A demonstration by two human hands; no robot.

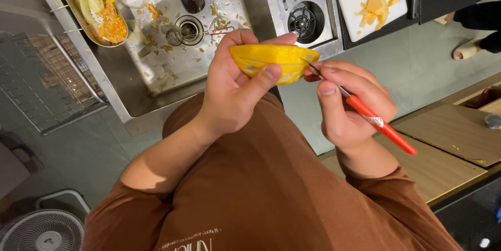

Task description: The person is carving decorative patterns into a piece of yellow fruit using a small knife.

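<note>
Gripping smooth yellow melon wedge (275,62), left hand (235,86) curled around; right hand (347,102) pinching red-handled knife (365,111).

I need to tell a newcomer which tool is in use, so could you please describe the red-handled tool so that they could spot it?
Start at the steel sink; just below it, two hands hold a yellow melon wedge. The thin red-handled tool sits in the right hand, its metal tip against the wedge. It is the only red, stick-like thing there.
</note>
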